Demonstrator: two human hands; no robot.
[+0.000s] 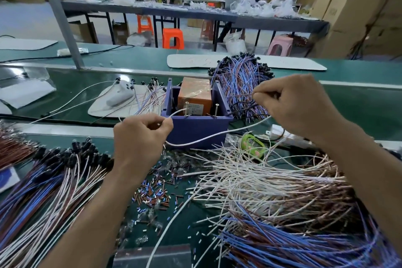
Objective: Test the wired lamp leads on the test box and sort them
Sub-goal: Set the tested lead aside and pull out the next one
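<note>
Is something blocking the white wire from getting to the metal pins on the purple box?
Nothing visible does. The left hand pinches the white lead, whose end reaches the left pin of the test box. The right pin stands bare.

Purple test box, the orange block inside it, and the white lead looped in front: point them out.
Purple test box (195, 130), head view, front wall.
Orange block (195, 88), head view, top face.
White lead (204, 139), head view, mid-loop.
</note>
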